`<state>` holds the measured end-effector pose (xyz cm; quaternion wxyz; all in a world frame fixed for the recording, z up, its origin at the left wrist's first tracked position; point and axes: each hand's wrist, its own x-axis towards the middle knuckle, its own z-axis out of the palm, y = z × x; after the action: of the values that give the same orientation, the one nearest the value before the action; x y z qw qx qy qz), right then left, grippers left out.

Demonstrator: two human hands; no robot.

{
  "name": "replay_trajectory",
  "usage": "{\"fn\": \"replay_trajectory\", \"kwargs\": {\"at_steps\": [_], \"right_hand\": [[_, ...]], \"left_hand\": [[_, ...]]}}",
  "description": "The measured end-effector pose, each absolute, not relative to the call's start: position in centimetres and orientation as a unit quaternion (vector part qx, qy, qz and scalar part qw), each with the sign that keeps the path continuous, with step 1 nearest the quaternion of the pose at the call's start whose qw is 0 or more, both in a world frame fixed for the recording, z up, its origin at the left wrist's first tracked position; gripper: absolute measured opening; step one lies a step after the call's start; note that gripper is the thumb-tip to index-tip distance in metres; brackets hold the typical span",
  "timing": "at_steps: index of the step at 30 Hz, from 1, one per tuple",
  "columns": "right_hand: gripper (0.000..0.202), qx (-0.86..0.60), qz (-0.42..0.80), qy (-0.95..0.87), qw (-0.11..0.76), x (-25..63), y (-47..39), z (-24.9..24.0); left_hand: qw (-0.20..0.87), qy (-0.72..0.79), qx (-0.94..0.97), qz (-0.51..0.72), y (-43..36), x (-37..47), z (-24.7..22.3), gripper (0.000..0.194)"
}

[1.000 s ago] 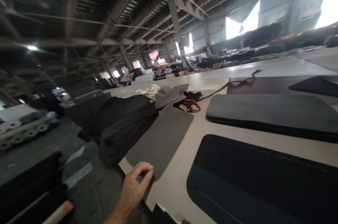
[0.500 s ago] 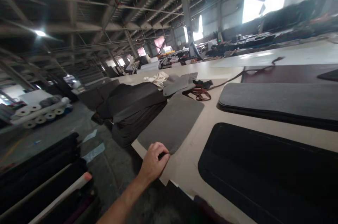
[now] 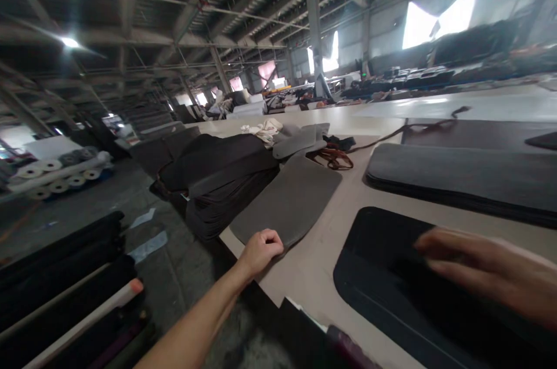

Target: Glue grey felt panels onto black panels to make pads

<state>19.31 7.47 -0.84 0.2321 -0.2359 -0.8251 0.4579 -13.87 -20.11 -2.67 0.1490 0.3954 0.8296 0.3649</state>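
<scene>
My left hand (image 3: 261, 252) is closed on the near edge of a grey mat (image 3: 289, 198) with rounded corners, fingers curled over its rim. Most of this mat lies on the table's left end, its near side slightly raised. To the right, my right hand (image 3: 487, 270), blurred by motion, hovers over a black mat (image 3: 374, 259). Its fingers and thumb are apart, and nothing shows between them. The black mat lies flat, with a faint line along its border. Behind it rests a stack of grey-topped mats (image 3: 461, 169).
A dark heap of folded fabric (image 3: 226, 166) sits beyond the table's left edge. Brown straps (image 3: 333, 157) and cream cloth (image 3: 263, 130) lie behind the grey mat. Dark rolls (image 3: 65, 276) stand low at left; pale rolls (image 3: 56, 174) are stacked farther off on the floor.
My right hand has come into view from the right, over the black mat. My left hand has curled tighter at the grey mat's edge, which has lifted a little.
</scene>
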Motion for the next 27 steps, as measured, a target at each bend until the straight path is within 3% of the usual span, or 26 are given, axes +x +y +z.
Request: {"fn": "replay_trajectory", "kwargs": {"at_steps": [2, 4, 8, 13, 23, 27], "right_hand": [[0.019, -0.126, 0.392, -0.907, 0.088, 15.7, 4.7, 0.8], [0.023, -0.053, 0.373, -0.924, 0.06, 11.4, 1.7, 1.9], [0.03, 0.028, 0.318, -0.943, 0.097, 4.2, -2.6, 1.1], [0.009, -0.015, 0.222, -0.966, 0.128, -0.9, -3.9, -1.7], [0.013, 0.003, 0.166, -0.976, 0.142, -2.4, -3.7, -2.6], [0.013, -0.005, 0.166, -0.975, 0.149, -2.2, -3.9, -2.8]], "left_hand": [[0.171, 0.83, 0.38, 0.372, -19.9, -13.9, -2.7, 0.03], [0.19, 0.828, 0.365, 0.381, -19.9, -14.0, -2.8, 0.031], [0.222, 0.819, 0.339, 0.407, -20.0, -14.3, -3.0, 0.029], [0.247, 0.802, 0.32, 0.44, -20.1, -14.6, -3.1, 0.03], [0.232, 0.787, 0.309, 0.48, -19.9, -14.6, -3.4, 0.025], [0.222, 0.796, 0.323, 0.462, -19.8, -14.1, -2.9, 0.033]]}}
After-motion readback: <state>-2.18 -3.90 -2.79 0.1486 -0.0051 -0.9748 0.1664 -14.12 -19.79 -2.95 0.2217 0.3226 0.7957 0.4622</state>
